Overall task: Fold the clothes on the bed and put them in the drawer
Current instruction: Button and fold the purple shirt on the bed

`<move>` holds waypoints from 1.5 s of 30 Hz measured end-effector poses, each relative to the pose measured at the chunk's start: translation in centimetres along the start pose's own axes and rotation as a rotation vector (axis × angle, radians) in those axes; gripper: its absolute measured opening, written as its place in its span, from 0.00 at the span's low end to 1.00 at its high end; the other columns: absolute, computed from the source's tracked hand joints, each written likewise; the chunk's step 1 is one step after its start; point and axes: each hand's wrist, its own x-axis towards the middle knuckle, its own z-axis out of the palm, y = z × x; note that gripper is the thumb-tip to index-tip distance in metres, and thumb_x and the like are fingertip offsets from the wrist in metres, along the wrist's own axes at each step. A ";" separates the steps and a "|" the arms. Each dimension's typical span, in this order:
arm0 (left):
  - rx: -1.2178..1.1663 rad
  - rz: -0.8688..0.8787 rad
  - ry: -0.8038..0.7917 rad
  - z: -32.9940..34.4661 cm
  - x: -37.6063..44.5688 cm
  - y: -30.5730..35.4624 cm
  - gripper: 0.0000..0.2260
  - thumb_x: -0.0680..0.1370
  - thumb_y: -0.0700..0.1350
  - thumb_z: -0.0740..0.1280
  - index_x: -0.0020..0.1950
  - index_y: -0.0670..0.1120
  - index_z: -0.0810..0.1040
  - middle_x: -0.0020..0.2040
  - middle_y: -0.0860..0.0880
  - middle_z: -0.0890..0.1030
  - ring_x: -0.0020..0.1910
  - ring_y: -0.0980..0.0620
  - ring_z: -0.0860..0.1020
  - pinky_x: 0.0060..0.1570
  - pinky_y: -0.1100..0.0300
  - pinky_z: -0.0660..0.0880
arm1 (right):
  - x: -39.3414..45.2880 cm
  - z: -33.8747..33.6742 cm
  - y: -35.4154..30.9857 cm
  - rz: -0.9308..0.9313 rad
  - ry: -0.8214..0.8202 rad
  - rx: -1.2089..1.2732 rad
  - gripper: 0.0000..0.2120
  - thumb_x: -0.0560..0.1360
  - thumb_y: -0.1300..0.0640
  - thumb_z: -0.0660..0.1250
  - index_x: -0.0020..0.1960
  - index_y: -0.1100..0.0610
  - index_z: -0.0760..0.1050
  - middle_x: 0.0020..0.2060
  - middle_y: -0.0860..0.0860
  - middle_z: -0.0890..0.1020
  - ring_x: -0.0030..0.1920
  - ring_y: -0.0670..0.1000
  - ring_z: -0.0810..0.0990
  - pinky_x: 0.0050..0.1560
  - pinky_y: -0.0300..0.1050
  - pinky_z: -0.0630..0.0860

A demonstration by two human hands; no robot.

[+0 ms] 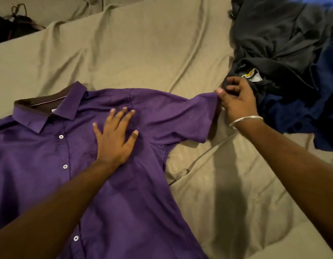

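1. Shirt [124,174] lies flat, buttons up, on the bed [143,53].
2. Left hand [115,135] presses its chest, fingers spread.
3. Right hand [236,103] pinches the sleeve [195,116] end. I'd pull it taut, then fold inward.

A bed [135,53] in a wrinkled tan sheet is carrying a purple shirt [40,165] lying spread flat, buttons up, and a heap of dark clothes [285,53] sitting at its right.
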 end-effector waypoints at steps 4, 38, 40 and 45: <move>-0.008 0.284 0.147 1.1 0.6 6.3 0.17 0.78 0.48 0.61 0.66 0.53 0.76 0.61 0.52 0.78 0.61 0.50 0.74 0.61 0.45 0.65 | -6.2 0.4 2.5 -0.082 0.246 -0.101 0.05 0.73 0.68 0.68 0.47 0.60 0.77 0.34 0.45 0.77 0.34 0.38 0.76 0.41 0.29 0.72; -0.028 -0.033 -0.379 2.5 -3.2 8.4 0.23 0.81 0.65 0.52 0.76 0.70 0.54 0.80 0.63 0.48 0.79 0.55 0.41 0.66 0.28 0.34 | -36.6 1.4 5.4 0.143 -0.084 -0.314 0.12 0.77 0.47 0.67 0.45 0.47 0.64 0.25 0.42 0.69 0.26 0.50 0.73 0.27 0.41 0.64; -0.026 -0.042 -0.381 2.5 -3.0 8.3 0.23 0.81 0.65 0.51 0.76 0.70 0.53 0.79 0.64 0.47 0.79 0.55 0.40 0.66 0.28 0.33 | -38.5 0.3 6.1 0.127 -0.016 -0.363 0.14 0.75 0.42 0.64 0.43 0.48 0.62 0.25 0.42 0.67 0.25 0.51 0.73 0.26 0.43 0.64; -0.160 -0.023 -0.308 2.7 -3.5 8.1 0.21 0.82 0.62 0.53 0.76 0.67 0.58 0.80 0.61 0.53 0.80 0.54 0.44 0.66 0.31 0.31 | -42.3 -2.6 8.4 0.074 -0.012 -0.457 0.17 0.74 0.37 0.61 0.50 0.50 0.67 0.31 0.49 0.81 0.27 0.56 0.80 0.21 0.43 0.70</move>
